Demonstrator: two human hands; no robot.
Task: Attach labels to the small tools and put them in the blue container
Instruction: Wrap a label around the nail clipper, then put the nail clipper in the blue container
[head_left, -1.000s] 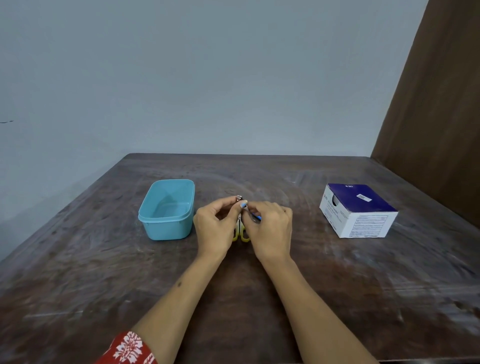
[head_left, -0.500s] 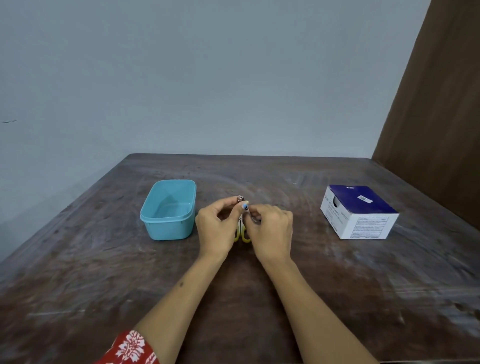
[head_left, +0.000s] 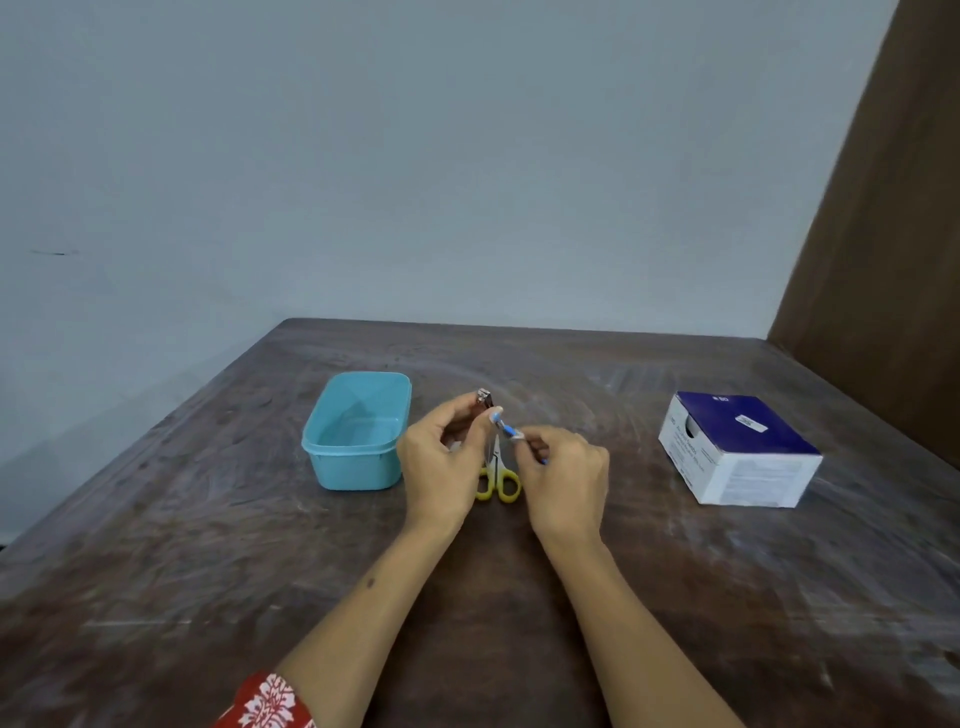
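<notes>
Sleeve: red with white flowers, nearest edge, left forearm.
Scissors: yellow loops flat on counter between both hands; stiff, light; best lifted by loops.
Left hand: fingers curled round nail clipper, held upright off counter; smooth metal, likely slippery, so grip on flat sides.
Right hand: fingertips pinching blue label, one end touching clipper; thin, floppy, probably sticky.
Container: left of hands, nothing visible inside.
Box: far right, well apart.
</notes>
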